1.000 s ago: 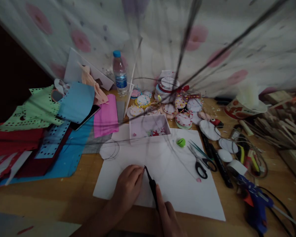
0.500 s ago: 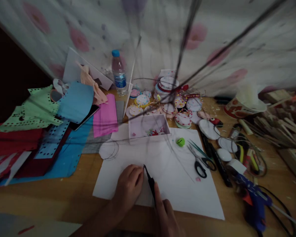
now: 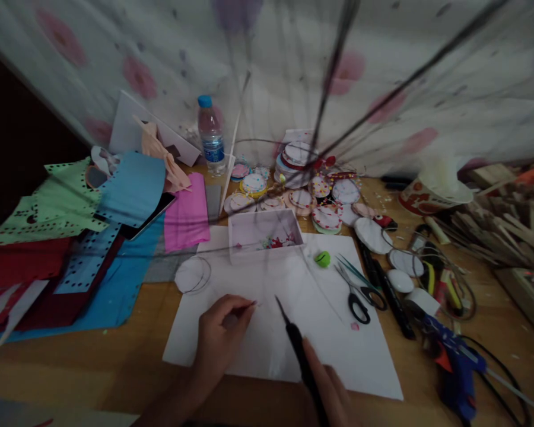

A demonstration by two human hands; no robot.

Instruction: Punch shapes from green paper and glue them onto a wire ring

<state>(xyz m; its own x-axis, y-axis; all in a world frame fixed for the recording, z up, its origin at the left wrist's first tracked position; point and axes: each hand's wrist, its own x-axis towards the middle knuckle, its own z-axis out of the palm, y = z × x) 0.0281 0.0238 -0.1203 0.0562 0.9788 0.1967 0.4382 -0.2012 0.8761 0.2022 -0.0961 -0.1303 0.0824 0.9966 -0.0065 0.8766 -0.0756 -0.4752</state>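
Observation:
Over the white sheet of paper (image 3: 191, 332), my left hand (image 3: 222, 332) is closed in a pinch, thumb against forefinger. A tiny thing shows at its fingertips, too small to name. My right hand (image 3: 327, 379) is wrapped round a black tool with a thin pointed tip (image 3: 299, 344). That tip points up and left, a short gap from the left fingertips. Beyond the hands stands a shallow white box (image 3: 267, 243) with small coloured bits in it. To the right of it lie a green round piece (image 3: 323, 259), black-handled scissors (image 3: 358, 302) and a small pink bit (image 3: 355, 326).
Decorated round felt pieces (image 3: 300, 201) crowd the back, beside a water bottle (image 3: 212, 139). Coloured felt sheets (image 3: 129, 184) and a phone (image 3: 149, 216) are at left. A blue glue gun (image 3: 458, 367), black pen (image 3: 398, 305), paper bowl (image 3: 431, 198) and wooden sticks (image 3: 507, 219) occupy the right.
The black tool has moved right and down, away from my left fingertips, with my right hand. My left hand has shifted slightly left, still pinching. The whole view has tilted a little.

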